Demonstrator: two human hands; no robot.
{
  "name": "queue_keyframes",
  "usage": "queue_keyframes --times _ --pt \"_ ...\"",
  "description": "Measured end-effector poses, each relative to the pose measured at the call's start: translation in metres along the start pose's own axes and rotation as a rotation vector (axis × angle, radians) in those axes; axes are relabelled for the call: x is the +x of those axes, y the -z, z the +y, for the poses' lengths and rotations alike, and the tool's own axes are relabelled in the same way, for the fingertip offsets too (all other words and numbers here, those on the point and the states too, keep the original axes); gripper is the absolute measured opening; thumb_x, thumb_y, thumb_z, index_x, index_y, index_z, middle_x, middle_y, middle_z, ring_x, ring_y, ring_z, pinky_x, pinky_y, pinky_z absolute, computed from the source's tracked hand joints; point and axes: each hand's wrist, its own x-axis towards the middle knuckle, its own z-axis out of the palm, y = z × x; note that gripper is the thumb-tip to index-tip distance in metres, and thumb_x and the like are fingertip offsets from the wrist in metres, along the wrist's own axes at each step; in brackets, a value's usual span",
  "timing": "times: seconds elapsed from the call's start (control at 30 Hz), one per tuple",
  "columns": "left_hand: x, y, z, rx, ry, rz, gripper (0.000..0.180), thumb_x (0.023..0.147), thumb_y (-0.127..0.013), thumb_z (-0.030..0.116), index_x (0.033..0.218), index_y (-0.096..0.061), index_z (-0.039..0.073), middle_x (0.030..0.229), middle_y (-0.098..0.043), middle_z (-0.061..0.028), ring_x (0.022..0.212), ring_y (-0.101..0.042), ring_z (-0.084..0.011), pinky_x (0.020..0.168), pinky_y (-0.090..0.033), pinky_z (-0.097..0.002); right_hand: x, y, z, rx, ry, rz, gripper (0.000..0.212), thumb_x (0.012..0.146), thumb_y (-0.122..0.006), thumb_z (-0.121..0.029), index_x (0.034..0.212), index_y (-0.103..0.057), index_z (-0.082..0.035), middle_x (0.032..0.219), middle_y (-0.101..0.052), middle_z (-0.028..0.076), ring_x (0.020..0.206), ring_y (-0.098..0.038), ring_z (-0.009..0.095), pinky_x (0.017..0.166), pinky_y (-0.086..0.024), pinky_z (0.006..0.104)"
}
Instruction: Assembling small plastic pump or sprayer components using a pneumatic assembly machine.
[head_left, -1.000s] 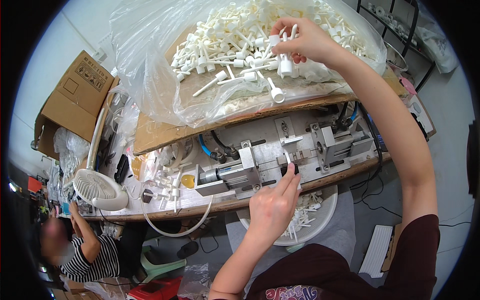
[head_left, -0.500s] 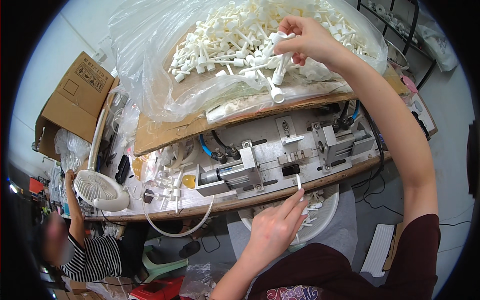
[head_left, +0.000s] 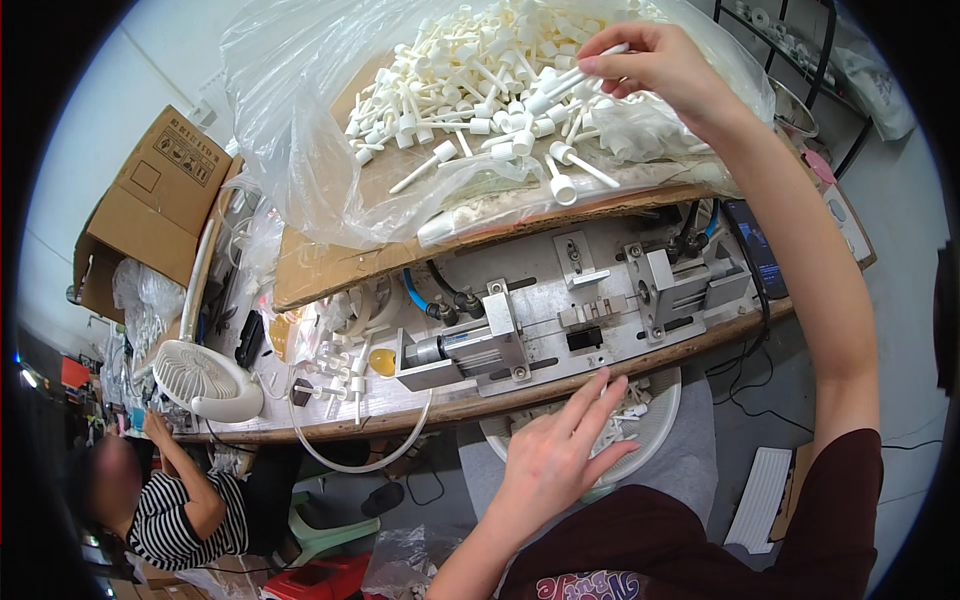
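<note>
Over the pile of white plastic caps with long stems [head_left: 480, 70], my right hand [head_left: 655, 70] is closed with thumb and fingertips pinching the stem of a white stemmed cap [head_left: 572, 84]. Whether more than one is in the pinch is hard to tell. My left hand [head_left: 552, 450] lies at the bench's front edge, fingers stretched out and nothing in them. Just beyond its fingertips stands a metal fixture with a small black block [head_left: 584, 339], between two metal cylinder mounts [head_left: 502, 330] [head_left: 655, 285]. Below that hand, a white basket [head_left: 668, 440] holds several white stemmed pieces.
The pile rests on clear plastic sheeting [head_left: 290, 130] over cardboard [head_left: 330, 265]. At the left are a white fan [head_left: 205, 380], a cardboard box [head_left: 155, 190] and loose white parts [head_left: 340, 375]. A phone [head_left: 757, 250] lies at the right. A co-worker in a striped shirt [head_left: 180, 515] sits at the left.
The white stemmed piece in my left hand is gone, and its fingers have spread. My right hand has shifted right and up slightly; several caps at the pile's front edge lie differently.
</note>
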Motion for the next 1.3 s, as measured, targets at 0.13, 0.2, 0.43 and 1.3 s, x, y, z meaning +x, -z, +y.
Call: queue_keyframes --times 0.13,0.2,0.43,1.3 --pt "0.011 0.017 -0.006 -0.060 -0.058 0.291 0.070 0.067 -0.087 0.020 0.127 -0.058 -0.001 0.126 -0.063 -0.0174 0.102 -0.065 -0.0273 0.089 -0.052 -0.0360 -0.035 -0.005 -0.035 -0.061 0.152 0.028 0.022 0.083 -0.073 -0.022 0.097 -0.071 -0.004 0.086 -0.065 0.000 0.074 -0.059 0.007 0.070 -0.047 0.0213" --pt "0.022 0.033 -0.004 0.047 -0.037 0.443 0.077 0.067 -0.088 0.018 0.132 -0.053 -0.003 0.133 -0.057 -0.0201 0.118 -0.055 -0.0328 0.101 -0.043 -0.0404 -0.072 -0.015 -0.055 0.073 0.173 -0.113 0.017 0.084 -0.071 -0.015 0.096 -0.070 -0.003 0.085 -0.065 0.001 0.073 -0.058 0.007 0.066 -0.046 0.0200" --pt "0.032 0.018 -0.011 -0.275 0.104 0.029 0.040 0.082 -0.071 0.013 0.118 -0.059 -0.002 0.106 -0.065 -0.0167 0.095 -0.064 -0.0347 0.082 -0.051 -0.0424 -0.178 -0.060 -0.048 0.320 -0.283 -0.471 0.015 0.078 -0.071 -0.003 0.093 -0.068 0.000 0.084 -0.064 0.002 0.072 -0.060 0.005 0.059 -0.050 0.0211" --pt "-0.003 -0.002 -0.021 -1.212 0.659 0.156 0.029 0.105 -0.039 0.019 0.122 -0.047 -0.003 0.107 -0.066 -0.0227 0.094 -0.068 -0.0228 0.075 -0.058 -0.0328 -0.231 -0.098 0.016 -0.658 0.401 -0.210 0.024 0.074 -0.066 -0.006 0.096 -0.062 0.001 0.122 -0.065 0.017 0.077 -0.065 0.019 0.065 -0.046 0.0302"
